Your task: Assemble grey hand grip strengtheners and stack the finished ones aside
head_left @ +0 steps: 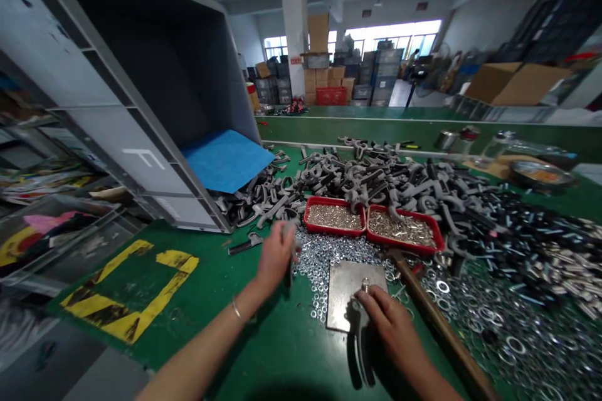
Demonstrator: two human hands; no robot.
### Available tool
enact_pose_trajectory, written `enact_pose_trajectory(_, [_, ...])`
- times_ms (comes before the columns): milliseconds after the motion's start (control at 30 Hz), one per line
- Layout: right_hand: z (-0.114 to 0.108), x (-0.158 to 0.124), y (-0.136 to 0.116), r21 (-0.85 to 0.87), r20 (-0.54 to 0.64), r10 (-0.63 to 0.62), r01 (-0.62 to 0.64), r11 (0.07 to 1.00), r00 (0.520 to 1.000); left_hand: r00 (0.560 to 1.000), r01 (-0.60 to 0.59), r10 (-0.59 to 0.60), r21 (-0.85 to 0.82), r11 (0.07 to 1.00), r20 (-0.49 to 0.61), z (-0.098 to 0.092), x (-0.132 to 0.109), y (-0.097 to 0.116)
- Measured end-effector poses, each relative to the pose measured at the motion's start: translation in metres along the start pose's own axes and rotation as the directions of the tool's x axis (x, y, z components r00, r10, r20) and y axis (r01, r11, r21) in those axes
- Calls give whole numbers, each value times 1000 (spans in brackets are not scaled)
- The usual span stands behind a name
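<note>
- My left hand (275, 257) grips a blurred part (290, 266);
- my right hand (390, 321) pinches a grey lever (362, 335), near; a slack pinch could drop it onto the plate (339, 294)

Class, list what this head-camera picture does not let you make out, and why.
Head view: shape of part, largely hidden by left hand.
Head view: near right corner of plate, hidden by right hand.
Head view: lower end of wooden handle, cut off by bottom edge.
</note>
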State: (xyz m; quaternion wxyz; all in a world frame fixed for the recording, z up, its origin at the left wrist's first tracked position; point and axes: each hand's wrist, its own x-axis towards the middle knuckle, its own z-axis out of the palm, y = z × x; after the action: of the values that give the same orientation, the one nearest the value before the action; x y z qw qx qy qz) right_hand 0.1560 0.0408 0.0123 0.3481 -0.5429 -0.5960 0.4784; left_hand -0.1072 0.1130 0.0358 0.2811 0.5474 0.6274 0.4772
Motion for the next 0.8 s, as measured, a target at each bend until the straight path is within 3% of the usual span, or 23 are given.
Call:
enact_pose_trajectory(33, [1,-3,-2,-126,-23,-71,68,990,997,981,91,-75,-84,992,177,18,-29,8])
enact_pose_trajectory(67, [2,-5,-5,-219,-22,-121,113,969,992,950,182,-134,-153,971,283,34,-56,15])
enact_pose_trajectory(133, [2,-11,-9,-327,14,-164,160,931,986,897,311,-200,-241,920,394,58,-97,27])
enact_pose_trajectory(200, [-1,-16,-13,-387,43,-177,180,904,983,866,389,-241,-289,875,439,68,-118,37])
enact_pose_trajectory(300, [-7,-25,-19,-422,79,-174,191,886,982,839,444,-267,-311,841,474,65,-125,46])
enact_pose_trajectory(500, [-14,-36,-28,-401,187,-217,276,874,958,800,434,-238,-257,863,551,63,-127,55])
enact_pose_trajectory(800, [-11,-45,-23,-254,91,-292,306,918,952,863,204,-109,-144,968,493,63,-135,58])
